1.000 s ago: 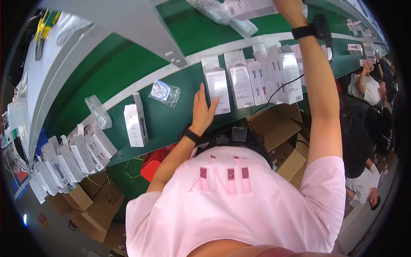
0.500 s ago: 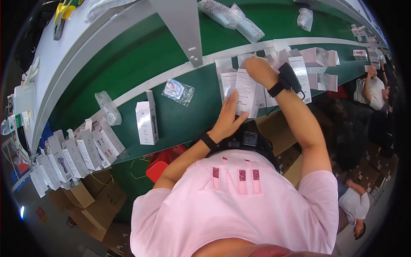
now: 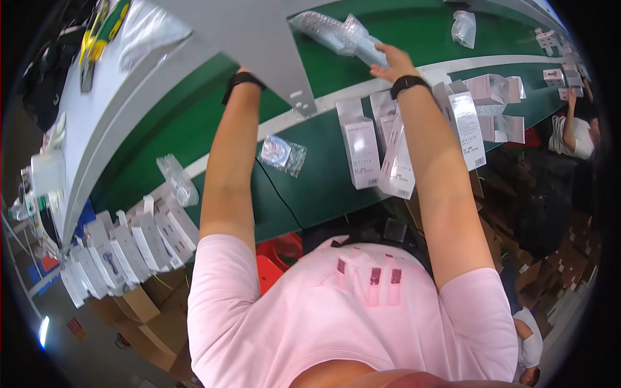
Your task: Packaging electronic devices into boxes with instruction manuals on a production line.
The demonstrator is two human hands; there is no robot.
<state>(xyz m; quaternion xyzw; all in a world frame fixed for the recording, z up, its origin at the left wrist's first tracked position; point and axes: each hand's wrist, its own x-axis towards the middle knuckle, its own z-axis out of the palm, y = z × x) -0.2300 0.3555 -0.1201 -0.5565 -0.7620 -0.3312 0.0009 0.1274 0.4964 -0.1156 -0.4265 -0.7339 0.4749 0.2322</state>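
My right hand (image 3: 396,63) is over the green bench with its fingers apart, right beside the end of a bubble-wrapped item (image 3: 367,50). Whether the fingertips touch the wrap I cannot tell. My left arm stretches forward, and the grey metal post (image 3: 262,48) hides nearly all of my left hand (image 3: 244,69), fingers included. Below my right forearm stand open white cartons (image 3: 362,152), some partly covered by the arm. A small clear bag with a blue and white item (image 3: 277,151) lies between my arms.
A row of white cartons (image 3: 129,249) lines the bench's left end, beside a bubble-wrap pouch (image 3: 176,180). Yellow-green cutters (image 3: 103,39) lie on the white shelf. Another wrapped piece (image 3: 463,29) is at the back, pinkish cartons (image 3: 495,90) at the right. Cardboard boxes (image 3: 145,323) sit below.
My right hand has left the cartons and reached farther back to the bubble-wrapped item. My left hand has swung from the cartons to the far left, behind the post.
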